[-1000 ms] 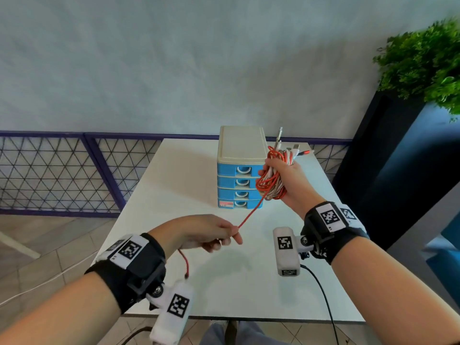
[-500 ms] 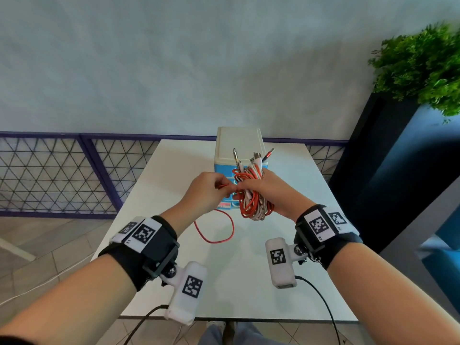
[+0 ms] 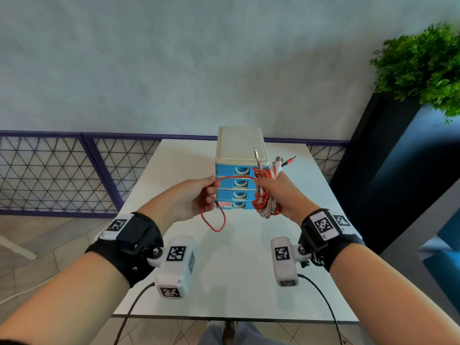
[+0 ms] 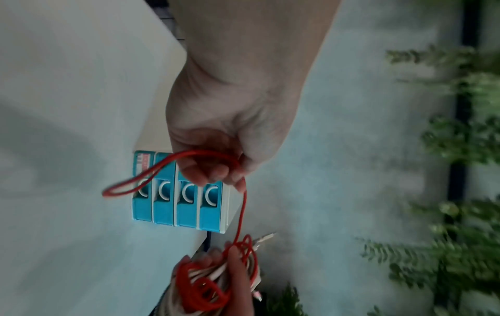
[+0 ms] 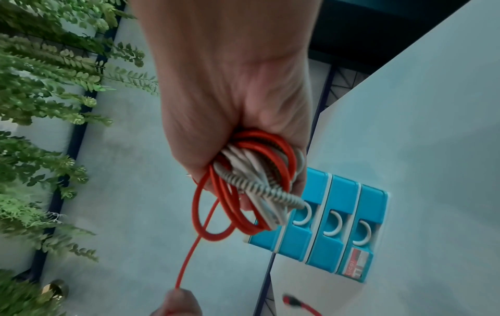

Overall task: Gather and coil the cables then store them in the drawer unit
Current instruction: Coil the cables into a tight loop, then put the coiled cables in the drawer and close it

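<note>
The left hand (image 3: 191, 200) pinches the loose end of the red cable (image 3: 214, 221), a slack loop hanging under it above the white table (image 3: 174, 170). The strand runs right to the cable bundle (image 3: 267, 195), which the right hand (image 3: 283, 197) grips in its fist, just before the blue drawer unit (image 3: 240, 155), drawers all closed

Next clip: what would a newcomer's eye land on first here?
The red cable stretched between the two hands above the table: the left hand pinches its loose end, and the right hand grips a bundle of cables, red and white. Right behind them stands a blue drawer unit, all four drawers closed.
</note>
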Demonstrator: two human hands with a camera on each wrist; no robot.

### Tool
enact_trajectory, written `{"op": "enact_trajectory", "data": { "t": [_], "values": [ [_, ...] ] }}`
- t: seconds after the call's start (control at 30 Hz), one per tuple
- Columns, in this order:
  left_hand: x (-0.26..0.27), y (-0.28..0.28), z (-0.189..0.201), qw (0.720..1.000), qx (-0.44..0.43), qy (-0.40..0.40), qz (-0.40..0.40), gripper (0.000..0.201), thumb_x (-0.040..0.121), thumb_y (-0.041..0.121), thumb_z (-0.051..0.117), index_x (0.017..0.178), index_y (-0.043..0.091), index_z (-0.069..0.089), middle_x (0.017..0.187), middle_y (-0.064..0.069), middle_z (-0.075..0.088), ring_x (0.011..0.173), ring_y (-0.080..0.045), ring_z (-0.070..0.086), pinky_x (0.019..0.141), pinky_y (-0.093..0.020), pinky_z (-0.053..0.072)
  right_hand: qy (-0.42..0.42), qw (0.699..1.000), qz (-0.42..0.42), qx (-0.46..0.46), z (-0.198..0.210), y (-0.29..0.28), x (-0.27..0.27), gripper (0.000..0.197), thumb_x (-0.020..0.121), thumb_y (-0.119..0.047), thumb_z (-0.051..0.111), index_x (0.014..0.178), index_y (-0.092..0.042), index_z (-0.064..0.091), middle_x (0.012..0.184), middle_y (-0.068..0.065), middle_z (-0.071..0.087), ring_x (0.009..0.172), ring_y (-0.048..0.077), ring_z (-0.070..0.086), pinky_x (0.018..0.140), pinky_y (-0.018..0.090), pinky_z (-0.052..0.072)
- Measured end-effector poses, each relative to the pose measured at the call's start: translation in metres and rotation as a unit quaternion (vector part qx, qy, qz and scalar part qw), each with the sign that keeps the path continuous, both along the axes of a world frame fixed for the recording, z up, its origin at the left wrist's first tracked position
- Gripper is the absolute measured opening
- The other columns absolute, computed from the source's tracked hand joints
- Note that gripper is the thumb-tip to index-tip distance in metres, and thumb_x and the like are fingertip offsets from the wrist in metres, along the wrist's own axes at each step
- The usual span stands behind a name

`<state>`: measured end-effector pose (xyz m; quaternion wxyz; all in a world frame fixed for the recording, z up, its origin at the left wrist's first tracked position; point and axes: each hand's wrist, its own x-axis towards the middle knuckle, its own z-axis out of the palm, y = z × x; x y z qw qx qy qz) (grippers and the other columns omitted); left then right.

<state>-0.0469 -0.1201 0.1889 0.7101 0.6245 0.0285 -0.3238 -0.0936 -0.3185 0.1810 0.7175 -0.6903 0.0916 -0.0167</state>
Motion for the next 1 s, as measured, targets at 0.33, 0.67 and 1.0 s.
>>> {"op": "enact_trajectory", "data": {
  "t": [0.33, 0.67, 1.0],
  "values": [
    [-0.026, -0.039, 0.007, 0.992, 0.028, -0.07, -0.097, 0.017, 0.09, 0.03, 0.06, 0.084, 0.016, 0.066, 0.064, 0.007, 0.066, 0.051, -0.004, 0.058, 0.056, -0.018, 0.055, 0.038, 0.995, 0.081, 0.039, -0.009, 0.016, 0.007, 0.083, 0.079, -0.069, 0.055, 0.116, 0.006, 0.053, 0.083, 0.02, 0.055, 0.063, 0.024, 0.06, 0.055, 0.029, 0.052],
    [-0.033, -0.042, 0.006, 0.978, 0.107, -0.135, -0.114, 0.02, 0.092, 0.03, 0.057, 0.079, 0.015, 0.064, 0.061, 0.006, 0.06, 0.039, -0.007, 0.044, 0.043, -0.019, 0.044, 0.021, 0.995, 0.072, 0.065, -0.008, 0.014, 0.002, 0.006, 0.089, -0.007, 0.057, 0.095, -0.005, 0.055, 0.049, 0.009, 0.053, 0.038, 0.017, 0.054, 0.043, 0.026, 0.048],
    [-0.035, 0.002, -0.019, 0.941, 0.178, -0.057, -0.282, 0.024, 0.099, 0.033, 0.043, 0.084, 0.02, 0.056, 0.062, 0.008, 0.046, 0.059, -0.011, 0.047, 0.055, -0.023, 0.028, -0.037, 0.97, -0.118, 0.212, -0.007, -0.026, 0.011, 0.004, 0.092, -0.007, 0.056, 0.092, -0.006, 0.052, 0.069, 0.009, 0.057, 0.06, 0.018, 0.065, 0.061, 0.04, 0.06]
  ]
}}
